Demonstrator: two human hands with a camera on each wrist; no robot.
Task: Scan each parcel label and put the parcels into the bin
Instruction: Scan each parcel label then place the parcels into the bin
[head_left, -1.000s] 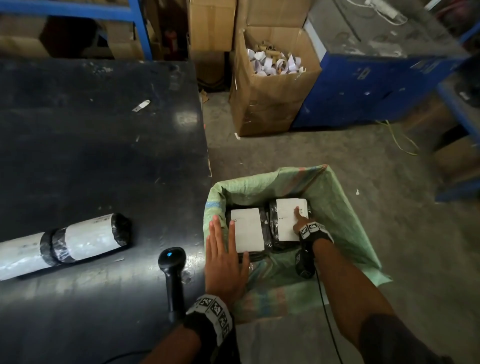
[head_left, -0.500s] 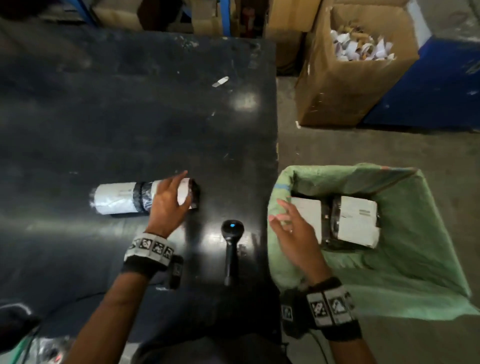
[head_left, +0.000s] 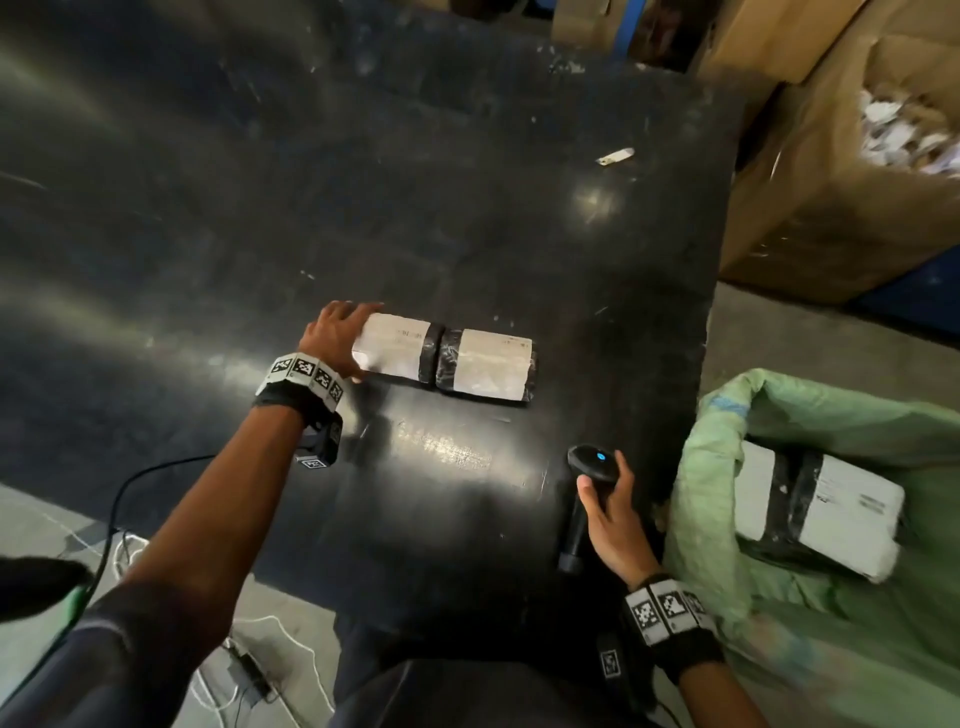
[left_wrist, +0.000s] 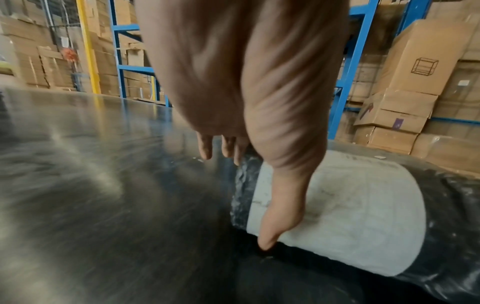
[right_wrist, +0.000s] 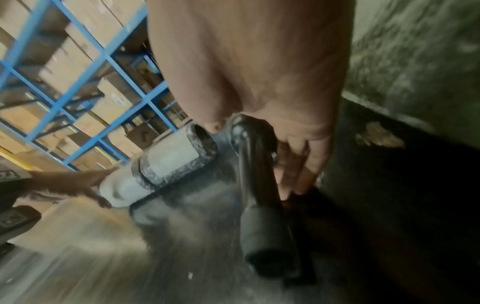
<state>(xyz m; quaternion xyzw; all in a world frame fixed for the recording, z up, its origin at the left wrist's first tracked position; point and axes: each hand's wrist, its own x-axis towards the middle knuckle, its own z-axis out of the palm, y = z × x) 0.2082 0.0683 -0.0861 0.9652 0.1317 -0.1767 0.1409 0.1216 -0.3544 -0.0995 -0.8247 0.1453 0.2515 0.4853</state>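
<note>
Presently the left hand (head_left: 332, 338) clasps the parcel's (head_left: 447, 361) far end on the surface (head_left: 363, 182), left of the bin (head_left: 727, 441); right hand (head_left: 613, 519) grips the scanner (head_left: 587, 499). Risk: rounded parcel rolling, label turning from the beam.

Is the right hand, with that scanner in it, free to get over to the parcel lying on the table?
Probably yes. The right hand grips the scanner, and only bare table lies between it and the parcel, whose far end the left hand holds.

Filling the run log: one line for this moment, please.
left hand: grips parcel end on table | right hand: grips scanner | bin: parcels inside | scan: not yet
</note>
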